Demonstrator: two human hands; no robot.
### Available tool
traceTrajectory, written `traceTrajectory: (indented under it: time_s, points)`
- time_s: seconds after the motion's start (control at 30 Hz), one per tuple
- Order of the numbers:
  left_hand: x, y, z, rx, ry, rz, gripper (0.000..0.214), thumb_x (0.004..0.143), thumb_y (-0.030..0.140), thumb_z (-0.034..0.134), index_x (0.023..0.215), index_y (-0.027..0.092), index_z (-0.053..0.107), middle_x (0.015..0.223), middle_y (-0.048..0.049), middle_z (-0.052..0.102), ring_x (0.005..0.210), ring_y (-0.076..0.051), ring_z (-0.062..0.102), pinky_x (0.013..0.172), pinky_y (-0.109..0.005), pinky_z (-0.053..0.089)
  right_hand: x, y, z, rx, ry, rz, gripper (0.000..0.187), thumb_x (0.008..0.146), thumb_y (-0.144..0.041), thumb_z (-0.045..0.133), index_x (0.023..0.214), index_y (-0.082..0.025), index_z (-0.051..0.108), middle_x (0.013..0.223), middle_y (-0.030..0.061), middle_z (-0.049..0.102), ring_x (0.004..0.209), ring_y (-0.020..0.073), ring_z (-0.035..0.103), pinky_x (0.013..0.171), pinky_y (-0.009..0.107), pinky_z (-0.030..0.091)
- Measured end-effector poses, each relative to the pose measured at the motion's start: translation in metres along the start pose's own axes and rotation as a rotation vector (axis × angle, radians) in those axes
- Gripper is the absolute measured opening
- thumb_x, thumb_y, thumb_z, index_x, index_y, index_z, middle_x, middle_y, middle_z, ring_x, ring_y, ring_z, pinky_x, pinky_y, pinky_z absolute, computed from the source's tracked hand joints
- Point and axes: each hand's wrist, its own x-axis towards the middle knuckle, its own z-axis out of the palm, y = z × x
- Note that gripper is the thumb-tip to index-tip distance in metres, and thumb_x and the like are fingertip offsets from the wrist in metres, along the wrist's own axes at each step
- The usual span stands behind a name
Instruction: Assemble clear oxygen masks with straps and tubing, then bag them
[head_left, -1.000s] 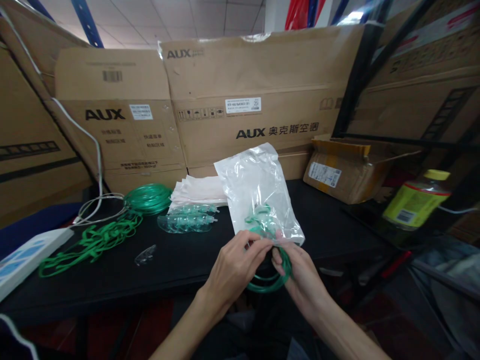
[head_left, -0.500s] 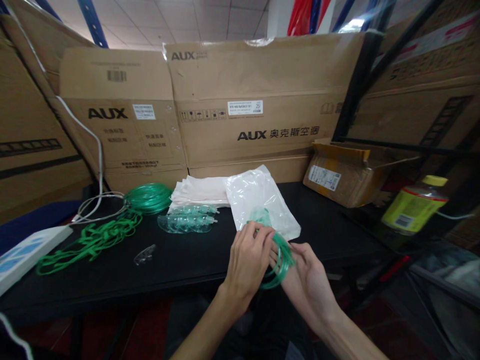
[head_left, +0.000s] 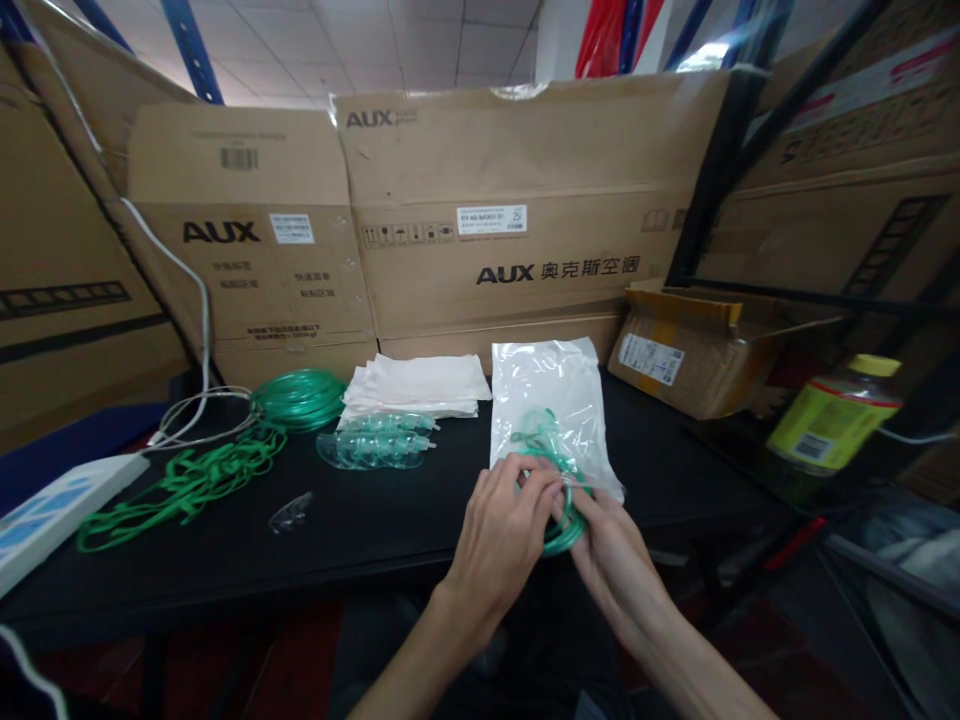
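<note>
A coil of clear green tubing (head_left: 562, 538) is bunched between my two hands at the near end of a white plastic bag (head_left: 551, 375). My left hand (head_left: 504, 515) has its fingers curled over the bag's mouth and touches the coil. From the other side, my right hand (head_left: 616, 540) grips the tubing, thumb and fingers closed around it by the bag's edge. A green mask (head_left: 536, 428) shows at the bag's lower part, beyond my fingers. Exactly where the tubing passes the bag's edge is hidden by my fingers.
Left of the bag lie stacked white bags (head_left: 416, 382), several clear green masks (head_left: 375, 445), coiled tubing (head_left: 298, 398), green elastic straps (head_left: 187, 480) and small clear strips (head_left: 291, 512). A power strip (head_left: 67, 500), an open carton (head_left: 694, 360) and a yellow-labelled bottle (head_left: 832, 415) flank the black table.
The bag has shifted right and turned straighter, uncovering more of the white stack. My right hand has closed in toward the left, and the tubing coil is drawn tighter against the bag's mouth.
</note>
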Motion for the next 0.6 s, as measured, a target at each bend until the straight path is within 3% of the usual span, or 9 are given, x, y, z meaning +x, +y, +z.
traceTrajectory:
  time_s: [0.13, 0.3, 0.6]
  points:
    - [0.001, 0.003, 0.01, 0.055, 0.021, -0.063, 0.011, 0.104, 0.017, 0.055, 0.103, 0.02, 0.066, 0.102, -0.0056, 0.069, 0.093, -0.023, 0.066, 0.083, -0.038, 0.054, -0.003, 0.008, 0.002, 0.024, -0.021, 0.014, 0.021, 0.077, -0.032, 0.085, 0.095, -0.023, 0.078, 0.105, 0.0038, 0.08, 0.103, 0.0237, 0.072, 0.096, 0.038, 0.058]
    - [0.008, 0.004, 0.011, 0.11, 0.019, -0.087, 0.011, 0.104, 0.017, 0.055, 0.103, 0.022, 0.065, 0.102, -0.0052, 0.068, 0.093, -0.023, 0.066, 0.081, -0.038, 0.053, -0.016, 0.008, -0.002, -0.015, -0.101, 0.058, 0.043, 0.075, -0.03, 0.085, 0.117, -0.027, 0.077, 0.114, 0.0044, 0.079, 0.117, 0.0284, 0.068, 0.101, 0.042, 0.056]
    - [0.0, 0.003, -0.002, 0.133, -0.038, 0.023, 0.014, 0.107, 0.019, 0.048, 0.104, 0.02, 0.062, 0.1, -0.0054, 0.067, 0.088, -0.024, 0.064, 0.075, -0.038, 0.049, -0.009, -0.004, 0.002, -0.072, 0.005, -0.035, 0.038, 0.073, -0.033, 0.092, 0.107, -0.023, 0.08, 0.122, 0.0062, 0.078, 0.13, 0.0265, 0.063, 0.111, 0.036, 0.05]
